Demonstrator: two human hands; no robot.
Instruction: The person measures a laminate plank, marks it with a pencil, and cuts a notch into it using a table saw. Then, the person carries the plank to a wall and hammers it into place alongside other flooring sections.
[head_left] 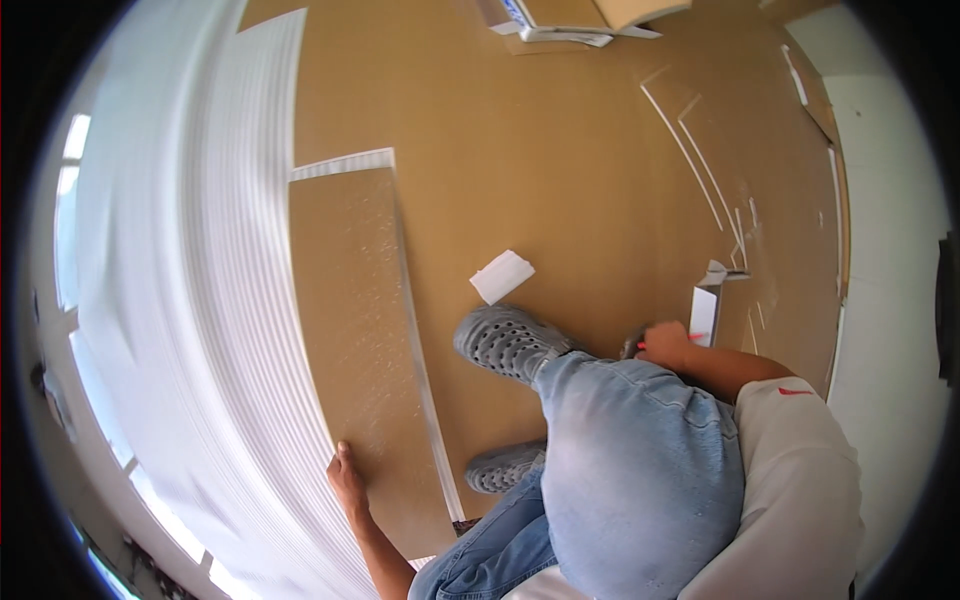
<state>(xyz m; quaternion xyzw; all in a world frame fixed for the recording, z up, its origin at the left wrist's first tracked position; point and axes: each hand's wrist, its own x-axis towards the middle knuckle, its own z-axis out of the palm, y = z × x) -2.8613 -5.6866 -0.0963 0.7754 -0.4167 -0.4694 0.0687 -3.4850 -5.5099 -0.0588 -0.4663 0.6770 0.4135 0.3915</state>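
Crouching over the long brown board point(350, 330), L hand on its edge, R hand way off.

We've got the board lying flat on the brown surface point(560, 150), long axis running away from us, far end tipped a bit L; most of its length is ahead of our L hand point(348, 485), which sits at the L long edge, nr the close end, approx. where the white ribbed stack point(240, 300) begins. L fingers touch that edge; can't tell if they're pinching or just resting. R hand point(664, 343) is well apart, past our grey shoe point(505, 340), fist curled round a dark-and-red tool point(631, 343), type unclear, beside a white-sided box piece point(704, 315). L's def. nearer.
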